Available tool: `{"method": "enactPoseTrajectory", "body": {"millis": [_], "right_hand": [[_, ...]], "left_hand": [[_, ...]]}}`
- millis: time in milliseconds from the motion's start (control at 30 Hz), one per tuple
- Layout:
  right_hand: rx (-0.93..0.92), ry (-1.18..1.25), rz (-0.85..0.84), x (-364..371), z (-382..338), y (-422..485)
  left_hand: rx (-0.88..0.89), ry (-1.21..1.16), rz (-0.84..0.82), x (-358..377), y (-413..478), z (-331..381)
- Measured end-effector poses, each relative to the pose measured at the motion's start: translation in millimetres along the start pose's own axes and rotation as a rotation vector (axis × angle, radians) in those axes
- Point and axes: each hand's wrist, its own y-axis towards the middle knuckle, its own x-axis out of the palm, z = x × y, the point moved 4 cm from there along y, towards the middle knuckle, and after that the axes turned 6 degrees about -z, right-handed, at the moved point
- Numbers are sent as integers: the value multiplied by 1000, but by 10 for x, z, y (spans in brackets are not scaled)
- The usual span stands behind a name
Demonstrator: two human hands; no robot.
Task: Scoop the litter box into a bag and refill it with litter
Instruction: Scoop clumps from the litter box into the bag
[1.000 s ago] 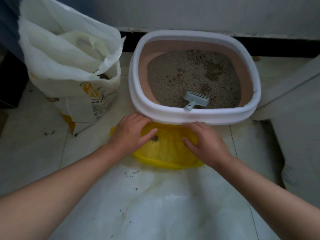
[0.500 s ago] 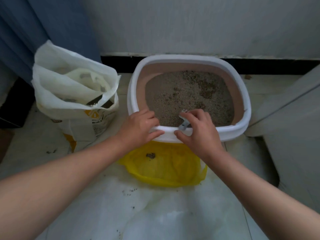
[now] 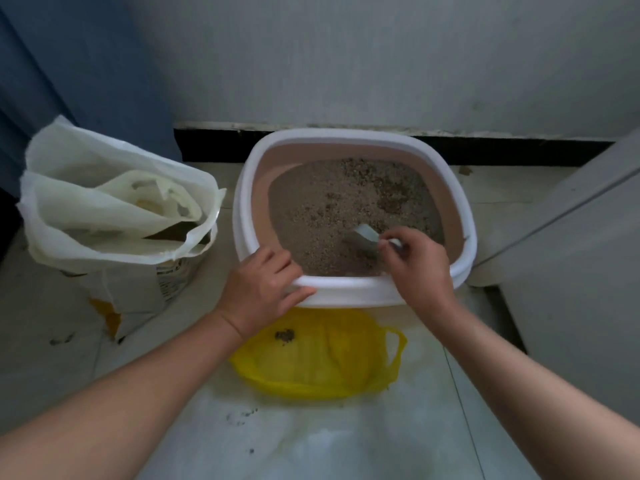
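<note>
A white-rimmed litter box (image 3: 346, 142) with a pink inner wall stands against the wall, holding grey-brown litter (image 3: 339, 209) with darker clumps at the back right. My right hand (image 3: 415, 263) is over the box's near right side, gripping the handle of a pale scoop (image 3: 365, 235) whose head digs into the litter. My left hand (image 3: 261, 289) rests on the box's near rim, fingers curled over it. A yellow plastic bag (image 3: 322, 362) lies open on the floor just in front of the box, with a small dark clump in it.
An open white litter sack (image 3: 114, 216) stands to the left of the box. A grey slanted panel (image 3: 571, 258) closes in the right side. Blue curtain hangs at the left. Crumbs of litter dot the pale tiled floor (image 3: 311, 445).
Both hands left the yellow bag. My right hand took the scoop's handle and pushed its head into the litter; my left hand moved up onto the box's near rim. The view tilted up.
</note>
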Motion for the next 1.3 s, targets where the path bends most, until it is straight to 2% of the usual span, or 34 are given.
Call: {"method": "enactPoseTrajectory", "body": {"millis": [233, 400, 733, 967, 1067, 1200, 1300], "right_hand": [[165, -241, -67, -358, 90, 381], [344, -423, -249, -252, 246, 367], [603, -295, -257, -259, 381, 225], [599, -312, -263, -186, 448, 188], [577, -372, -292, -161, 439, 239], [579, -448, -375, -113, 444, 361], [616, -496, -430, -56, 506, 433]], "left_hand": [[-27, -26, -1, 11, -13, 22], [-32, -65, 2, 48, -22, 8], [-42, -82, 46, 6, -8, 2], [-207, -222, -7, 90, 1, 117], [-160, -197, -9, 150, 95, 229], [-39, -302, -87, 265, 365, 364], [-51, -346, -109, 303, 481, 460]]}}
